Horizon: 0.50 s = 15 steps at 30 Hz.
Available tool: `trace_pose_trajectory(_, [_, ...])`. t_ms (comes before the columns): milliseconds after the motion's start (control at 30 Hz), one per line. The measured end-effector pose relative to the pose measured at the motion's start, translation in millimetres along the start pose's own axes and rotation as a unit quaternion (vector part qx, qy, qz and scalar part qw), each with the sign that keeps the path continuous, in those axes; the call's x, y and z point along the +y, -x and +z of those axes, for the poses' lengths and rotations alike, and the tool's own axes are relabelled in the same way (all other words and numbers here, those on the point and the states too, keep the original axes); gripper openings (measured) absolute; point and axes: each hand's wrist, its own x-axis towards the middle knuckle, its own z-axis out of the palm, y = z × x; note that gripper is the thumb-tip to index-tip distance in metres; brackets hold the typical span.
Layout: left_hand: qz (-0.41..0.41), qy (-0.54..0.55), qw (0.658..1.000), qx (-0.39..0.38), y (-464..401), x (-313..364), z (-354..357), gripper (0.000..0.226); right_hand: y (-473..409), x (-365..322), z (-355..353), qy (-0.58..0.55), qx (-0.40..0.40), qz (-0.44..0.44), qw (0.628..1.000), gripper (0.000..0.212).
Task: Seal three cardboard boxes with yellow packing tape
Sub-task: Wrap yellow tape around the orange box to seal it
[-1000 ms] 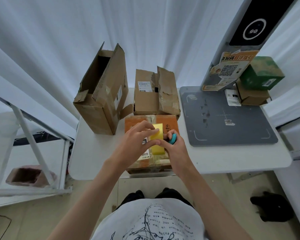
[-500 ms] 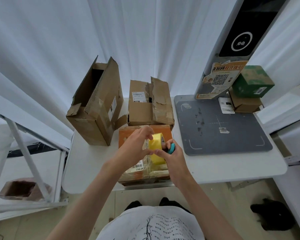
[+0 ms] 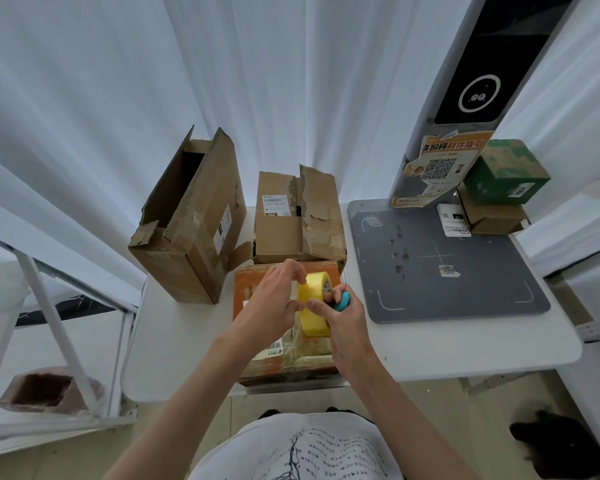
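Head view: the tape roll is gripped by the right hand while its end is pinched by the left hand; the strip should be drawn straight over the near box.

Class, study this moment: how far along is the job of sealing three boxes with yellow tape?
Done: no box shows yellow tape yet. In hand: both hands, left hand and right hand, hold the yellow tape roll over the orange box, apparently finding the tape end. Left: that box, plus the tall open box and the torn-flap box.
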Motion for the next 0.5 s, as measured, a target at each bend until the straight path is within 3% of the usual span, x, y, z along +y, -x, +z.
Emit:
trace_pose_trajectory(200, [0.006, -0.013, 0.999, -0.03, -5.8, -1.7, 1.9, 0.043, -2.6, 0.5, -0.2, -0.027, -0.015, 0.033, 0.999, 0.029])
trace_pose_trajectory(333, [0.021, -0.073, 0.997, -0.024, -9.2, -6.0, -6.4, 0.066, -1.3, -5.1, 1.4, 0.03, -0.013, 0.002, 0.999, 0.028])
trace_pose_trajectory(500, [0.035, -0.093, 0.995, 0.016, -5.6, -1.9, -9.2, 0.051, -0.2, -5.9, 3.6, 0.035, -0.007, -0.005, 0.999, 0.027])
